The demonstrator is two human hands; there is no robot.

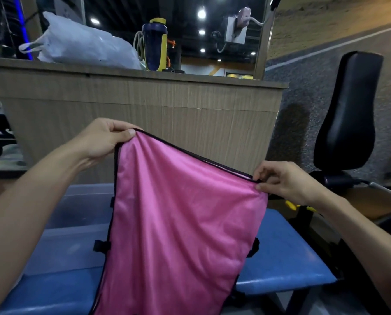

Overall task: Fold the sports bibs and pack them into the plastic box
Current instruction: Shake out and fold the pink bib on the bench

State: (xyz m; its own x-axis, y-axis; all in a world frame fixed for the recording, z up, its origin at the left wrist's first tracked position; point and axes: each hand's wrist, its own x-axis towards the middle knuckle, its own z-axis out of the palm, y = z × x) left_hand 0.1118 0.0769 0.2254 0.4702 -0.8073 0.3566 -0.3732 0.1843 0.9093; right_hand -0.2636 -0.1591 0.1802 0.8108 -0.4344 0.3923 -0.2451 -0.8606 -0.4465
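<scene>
Both hands, left hand (pixel 99 138) and right hand (pixel 280 181), are pinching the pink bib (pixel 180 223) by its top corners, holding it over the blue bench (pixel 280 253) right of the plastic box (pixel 76 223).

There is one view only, from a wide-angle camera worn on the person's head, so no second view shares any part of the scene. It looks forward and somewhat down over the blue padded bench (pixel 283 258), which fills the lower part of the picture close beneath the lens. Both forearms enter from the bottom corners and reach in above the bench, very near the camera. Beyond the bench, facing the lens, stands a wooden counter (pixel 144 103), near enough to span most of the width. Straight lines bow toward the edges, and the picture leans, the counter top sloping down to the right.
</scene>
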